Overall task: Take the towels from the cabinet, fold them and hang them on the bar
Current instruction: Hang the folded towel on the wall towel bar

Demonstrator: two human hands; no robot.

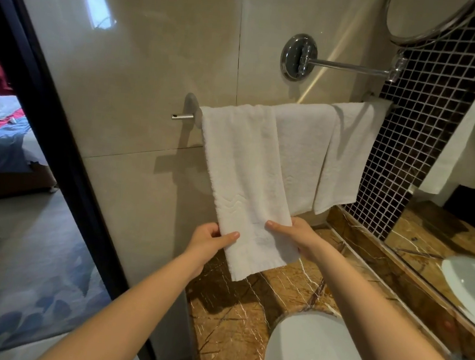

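Left hand (210,241) and right hand (294,237) pinch the front towel (240,165) low down, probably tugging it even on the bar (182,116).

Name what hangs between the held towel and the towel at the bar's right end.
A third white towel, draped over the bar, its left edge behind the held towel, seen in the head view.

No legible text, labels, brands, numbers or signs, only embossed wavy lines on front white towel (241,162), no lettering.
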